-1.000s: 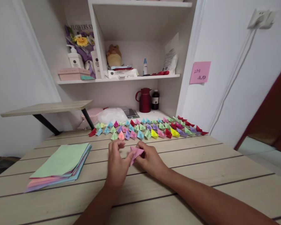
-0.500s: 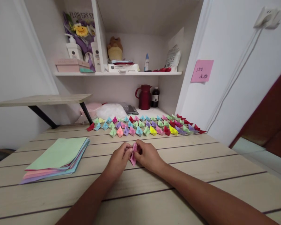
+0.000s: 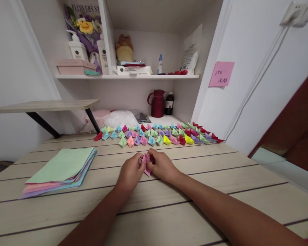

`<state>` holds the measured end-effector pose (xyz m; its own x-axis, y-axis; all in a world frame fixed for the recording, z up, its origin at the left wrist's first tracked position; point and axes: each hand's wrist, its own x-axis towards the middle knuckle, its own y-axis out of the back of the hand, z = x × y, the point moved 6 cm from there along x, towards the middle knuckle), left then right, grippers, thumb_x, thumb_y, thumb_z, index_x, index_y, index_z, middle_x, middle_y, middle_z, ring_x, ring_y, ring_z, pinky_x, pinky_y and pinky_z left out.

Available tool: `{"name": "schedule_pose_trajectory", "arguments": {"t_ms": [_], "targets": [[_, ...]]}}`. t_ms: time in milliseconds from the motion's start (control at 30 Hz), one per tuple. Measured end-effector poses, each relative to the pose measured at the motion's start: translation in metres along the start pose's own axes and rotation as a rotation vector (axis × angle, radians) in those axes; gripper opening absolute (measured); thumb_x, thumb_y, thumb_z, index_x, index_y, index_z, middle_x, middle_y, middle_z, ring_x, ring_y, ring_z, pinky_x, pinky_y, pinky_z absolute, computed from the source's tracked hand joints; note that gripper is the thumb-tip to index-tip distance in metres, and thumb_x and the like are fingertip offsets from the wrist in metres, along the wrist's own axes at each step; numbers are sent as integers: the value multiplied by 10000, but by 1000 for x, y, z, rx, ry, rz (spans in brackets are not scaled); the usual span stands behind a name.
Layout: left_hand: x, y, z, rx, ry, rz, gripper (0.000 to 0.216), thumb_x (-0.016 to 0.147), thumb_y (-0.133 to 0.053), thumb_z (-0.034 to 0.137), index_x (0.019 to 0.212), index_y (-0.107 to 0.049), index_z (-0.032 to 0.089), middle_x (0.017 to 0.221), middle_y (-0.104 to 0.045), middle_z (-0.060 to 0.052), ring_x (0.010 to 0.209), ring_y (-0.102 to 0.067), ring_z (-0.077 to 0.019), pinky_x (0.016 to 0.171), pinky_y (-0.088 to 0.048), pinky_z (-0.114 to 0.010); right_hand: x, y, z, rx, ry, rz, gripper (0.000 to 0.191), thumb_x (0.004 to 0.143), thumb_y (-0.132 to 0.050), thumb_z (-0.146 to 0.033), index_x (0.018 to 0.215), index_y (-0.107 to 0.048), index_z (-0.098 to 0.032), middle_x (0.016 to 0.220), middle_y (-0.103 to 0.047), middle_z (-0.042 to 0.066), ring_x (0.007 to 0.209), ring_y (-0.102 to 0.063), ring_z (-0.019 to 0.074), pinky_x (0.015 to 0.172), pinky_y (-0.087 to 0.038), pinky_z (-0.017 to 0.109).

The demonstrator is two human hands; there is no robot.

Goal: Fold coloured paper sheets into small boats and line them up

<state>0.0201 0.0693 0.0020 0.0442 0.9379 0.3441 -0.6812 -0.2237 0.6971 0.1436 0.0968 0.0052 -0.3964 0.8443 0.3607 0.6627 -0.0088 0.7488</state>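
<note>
We hold a small folded pink paper [image 3: 146, 167] between our left hand [image 3: 129, 172] and our right hand [image 3: 164, 168], near the middle of the surface [image 3: 205, 167]. The fingers of both hands are close together and pinch the paper, one hand on each side. We think two sides are pinched so it does not slip or bend wrong. Some fingertips are hidden.

The little paper boats [image 3: 166, 139] sit in rows behind our hands, maybe to be out of our way. The paper pile [image 3: 61, 165] lies on our left, likely so we can reach it.

At the back, the red jug [image 3: 157, 105] stands by the dark bottle [image 3: 169, 103]. On the shelf [image 3: 156, 77], the white pump bottle [image 3: 77, 50] stands behind the pink box [image 3: 73, 67]. We cannot see what is in any of these.
</note>
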Motion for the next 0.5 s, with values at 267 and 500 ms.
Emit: {"name": "schedule_pose_trajectory", "arguments": {"t_ms": [267,500], "targets": [[0,0,8,118,-7,15,88,800,-473,147,771,-502,224,684,-592,26,618,-543,-134,588,-338,-233,-1,1,-5,-98,-4,23,98,746,-536,-177,826,-496,-216,664,-557,-17,605,-481,140,546,-228,232],[-1,1,10,188,-8,12,133,770,-465,100,774,-472,233,636,-537,39,610,-525,-147,583,-309,-244,-2,4,-1,-71,-35,13,119,733,-537,-157,836,-527,-215,698,-574,-10,645,-493,148,567,-246,238]]}}
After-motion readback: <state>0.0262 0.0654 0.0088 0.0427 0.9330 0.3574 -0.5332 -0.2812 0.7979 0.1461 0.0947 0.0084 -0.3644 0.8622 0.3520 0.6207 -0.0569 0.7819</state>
